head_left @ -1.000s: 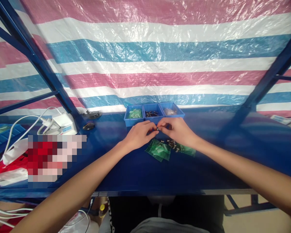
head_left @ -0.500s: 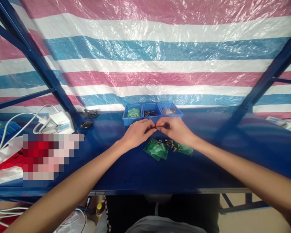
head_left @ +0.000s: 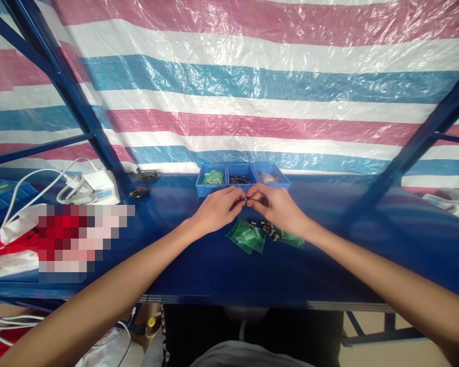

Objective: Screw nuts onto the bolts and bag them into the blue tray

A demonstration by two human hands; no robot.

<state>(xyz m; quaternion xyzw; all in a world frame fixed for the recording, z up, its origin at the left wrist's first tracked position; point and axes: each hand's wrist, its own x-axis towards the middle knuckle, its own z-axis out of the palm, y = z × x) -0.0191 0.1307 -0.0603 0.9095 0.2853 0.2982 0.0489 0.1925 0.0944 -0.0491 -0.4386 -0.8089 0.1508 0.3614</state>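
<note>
My left hand (head_left: 217, 209) and my right hand (head_left: 277, 206) meet fingertip to fingertip above the blue table (head_left: 214, 265). Between the pinched fingers of both hands sits a small dark part (head_left: 246, 201), too tiny to make out. Just below the hands lie small green plastic bags (head_left: 247, 237) and a scatter of small dark metal parts (head_left: 268, 228). Behind the hands stand three joined blue bins (head_left: 241, 178): the left one holds green bags, the middle one dark parts, the right one something pale.
A white power adapter with white cables (head_left: 90, 184) sits at the back left, near a black object (head_left: 139, 192). Blue frame bars (head_left: 72, 97) slant up on both sides. A striped tarpaulin (head_left: 252, 86) closes off the back. A blurred red and white patch lies at left.
Both hands stay pinched together on the small part, with only slight finger shifts. The view has drifted a little.
</note>
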